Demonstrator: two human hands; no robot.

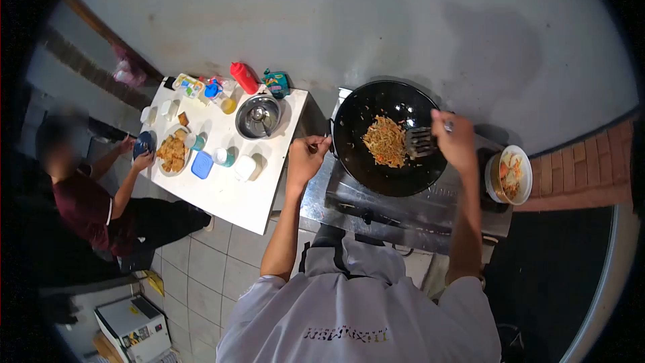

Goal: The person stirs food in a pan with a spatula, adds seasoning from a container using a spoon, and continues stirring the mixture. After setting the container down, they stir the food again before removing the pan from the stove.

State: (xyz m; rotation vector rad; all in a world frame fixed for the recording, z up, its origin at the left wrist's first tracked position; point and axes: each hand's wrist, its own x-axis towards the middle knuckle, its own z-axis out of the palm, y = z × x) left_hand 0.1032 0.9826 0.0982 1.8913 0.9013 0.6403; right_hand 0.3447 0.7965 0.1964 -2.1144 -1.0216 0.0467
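Note:
A black wok (363, 178) sits on the steel stove (316, 205), with a heap of fried noodles or shredded food (384, 142) in its middle. My left hand (308, 159) is closed at the wok's left side, its fingers pinching the small loop handle there. In my right hand (454, 140) is a slotted spatula (420, 142), gripped from above over the wok's right half. The spatula's slotted head touches the right edge of the food. My fingers hide most of its handle.
Right of the stove stands a white bowl (527, 173) of shredded vegetables. The white table (232, 205) at left holds a steel bowl (240, 121), a red squeeze bottle (244, 78), a plate of fried food (173, 153) and several containers. Another person (80, 195) stands beyond, holding a dark bowl.

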